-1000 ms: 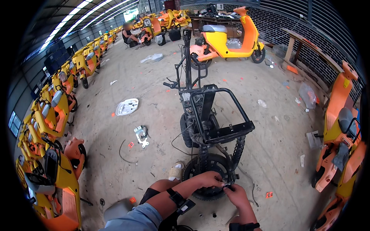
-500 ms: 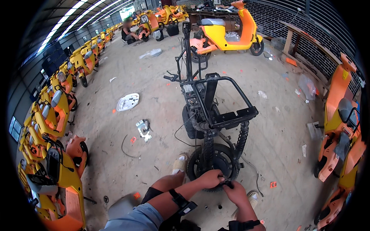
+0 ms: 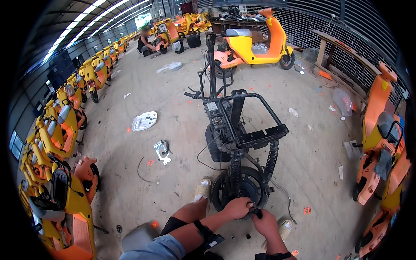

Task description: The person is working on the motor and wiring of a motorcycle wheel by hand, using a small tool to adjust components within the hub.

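A stripped black scooter frame (image 3: pixel 235 110) stands in front of me, its rear wheel (image 3: pixel 219 190) nearest to me below two coil shock absorbers (image 3: pixel 272 159). My left hand (image 3: pixel 237 208) is closed at the near edge of this wheel, thumb and fingers pinched together. What it pinches is too small to make out. Just to its right, my right hand (image 3: pixel 265 222) grips a small black part (image 3: pixel 258 213) whose kind I cannot tell. Both hands nearly meet in front of the tyre.
A white plastic tray-like cover (image 3: pixel 144 121) and a metal bracket (image 3: pixel 163 152) lie on the floor to the left. A loose cable (image 3: pixel 287 197) lies right of the wheel. Yellow-orange scooters (image 3: pixel 65 125) line both sides; another (image 3: pixel 253 47) stands beyond the frame. A person (image 3: pixel 145 42) sits far off.
The view has shifted slightly. My hands stay together at the wheel's near edge, with the right hand a little lower and its wrist turned somewhat.
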A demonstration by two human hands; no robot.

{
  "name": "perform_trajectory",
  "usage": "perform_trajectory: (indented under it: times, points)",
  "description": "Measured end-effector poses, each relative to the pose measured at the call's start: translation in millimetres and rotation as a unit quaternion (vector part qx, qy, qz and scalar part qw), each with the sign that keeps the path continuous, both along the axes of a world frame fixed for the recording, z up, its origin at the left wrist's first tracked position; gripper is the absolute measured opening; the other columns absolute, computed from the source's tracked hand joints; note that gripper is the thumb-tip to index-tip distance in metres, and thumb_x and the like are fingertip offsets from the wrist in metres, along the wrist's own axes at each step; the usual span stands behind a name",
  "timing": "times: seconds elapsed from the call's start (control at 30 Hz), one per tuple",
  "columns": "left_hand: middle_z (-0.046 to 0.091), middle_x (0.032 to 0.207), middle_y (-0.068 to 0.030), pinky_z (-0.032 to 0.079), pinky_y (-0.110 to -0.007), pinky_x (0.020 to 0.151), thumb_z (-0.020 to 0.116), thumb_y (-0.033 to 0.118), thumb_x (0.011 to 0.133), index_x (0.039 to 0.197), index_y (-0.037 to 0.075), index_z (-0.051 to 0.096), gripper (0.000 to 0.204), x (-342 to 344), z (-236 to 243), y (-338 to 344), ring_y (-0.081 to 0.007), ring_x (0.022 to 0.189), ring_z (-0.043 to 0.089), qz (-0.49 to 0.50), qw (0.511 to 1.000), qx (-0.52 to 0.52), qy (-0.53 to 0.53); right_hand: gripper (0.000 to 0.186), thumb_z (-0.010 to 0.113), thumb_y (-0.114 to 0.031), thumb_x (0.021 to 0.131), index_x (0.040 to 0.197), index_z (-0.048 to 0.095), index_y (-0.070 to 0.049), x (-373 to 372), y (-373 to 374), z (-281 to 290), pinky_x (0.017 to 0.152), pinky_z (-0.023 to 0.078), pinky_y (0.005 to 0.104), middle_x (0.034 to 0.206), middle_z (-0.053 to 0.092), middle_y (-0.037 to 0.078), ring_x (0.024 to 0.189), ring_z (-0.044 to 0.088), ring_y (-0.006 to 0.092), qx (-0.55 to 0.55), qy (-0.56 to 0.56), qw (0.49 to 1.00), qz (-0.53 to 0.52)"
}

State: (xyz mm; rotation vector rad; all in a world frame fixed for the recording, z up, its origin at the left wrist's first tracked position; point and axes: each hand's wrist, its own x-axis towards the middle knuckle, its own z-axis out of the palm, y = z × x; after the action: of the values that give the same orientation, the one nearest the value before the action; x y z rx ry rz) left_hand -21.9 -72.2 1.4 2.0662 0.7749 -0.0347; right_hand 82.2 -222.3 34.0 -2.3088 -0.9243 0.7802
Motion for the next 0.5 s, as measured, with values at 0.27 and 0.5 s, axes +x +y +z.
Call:
perform_trajectory:
  times: [0.27,0.5]
  points:
    - [0.072,0.100,-0.0199,0.053,-0.052,0.084,0.055,0.029,0.100,0.107,0.007,0.072,0.028,3,5,2,-0.0411,0.096,0.068,-0.005,0.998,0.063,0.017,0.043,0.069,-0.041,0.085,0.101,0.070,-0.001,4,9,-4,0.083,0.054,0.0499,0.096,0.072,0.024,0.095,0.069,0.0447,-0.020,0.029,0.999,-0.013]
    - [0.072,0.092,-0.0189,0.054,-0.052,0.078,0.057,0.029,0.099,0.106,0.011,0.072,0.025,16,5,18,-0.0413,0.089,0.069,0.033,0.993,0.101,-0.057,0.045,0.070,-0.040,0.084,0.102,0.070,0.001,21,25,-11,0.082,0.054,0.0482,0.096,0.072,0.026,0.095,0.069,0.0443,-0.017,0.011,1.000,-0.003]
